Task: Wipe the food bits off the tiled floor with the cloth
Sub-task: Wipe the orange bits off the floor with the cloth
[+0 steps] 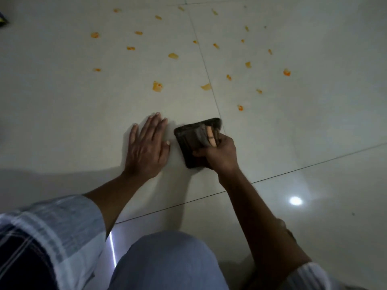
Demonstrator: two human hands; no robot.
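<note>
Right hand (219, 151) is gripping a dark brown folded cloth (193, 143) pressed on the glossy pale tiled floor (314, 126). Left hand (146, 147) sits flat at its 9 o'clock, fingers straight, just beside it. Small orange food bits (157, 86) are scattered from 10 to 2 o'clock, none touching the cloth.

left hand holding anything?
No, the left hand lies flat with fingers spread on the tiled floor, beside the dark cloth.

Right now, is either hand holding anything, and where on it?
The right hand grips the dark folded cloth at its near right edge. The left hand holds nothing, flat on the floor.
</note>
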